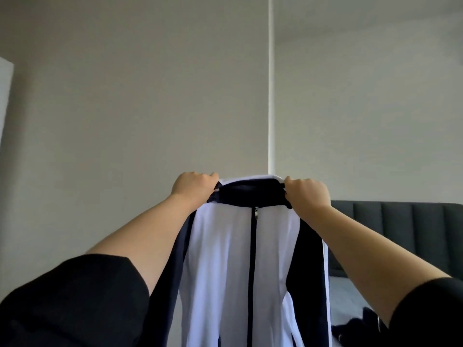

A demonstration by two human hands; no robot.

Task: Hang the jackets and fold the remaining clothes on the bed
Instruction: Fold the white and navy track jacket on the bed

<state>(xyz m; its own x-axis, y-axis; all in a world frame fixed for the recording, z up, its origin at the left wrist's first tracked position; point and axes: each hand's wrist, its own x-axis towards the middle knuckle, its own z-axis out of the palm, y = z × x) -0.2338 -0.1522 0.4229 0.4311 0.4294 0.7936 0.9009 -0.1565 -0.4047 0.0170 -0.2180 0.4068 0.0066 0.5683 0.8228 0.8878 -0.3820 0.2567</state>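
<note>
White and navy zip-up jacket (225, 259) is up in front of us, held by the navy collar (250, 192). Our left hand (193, 186) is clamped on one end and our right hand (307, 192) on the other, fists tight on the fabric. It hangs straight down, black zipper (251, 271) running down the middle, and pretty much blocks the centre of the view. Off to the right behind it we can see a dark grey padded headboard (395, 221), a bit of the grey bed (348, 291) and a dark heap of clothes (360, 321) on it. Plain wall (125, 96) behind, with a white vertical strip (271, 83) rising above the collar.
</note>
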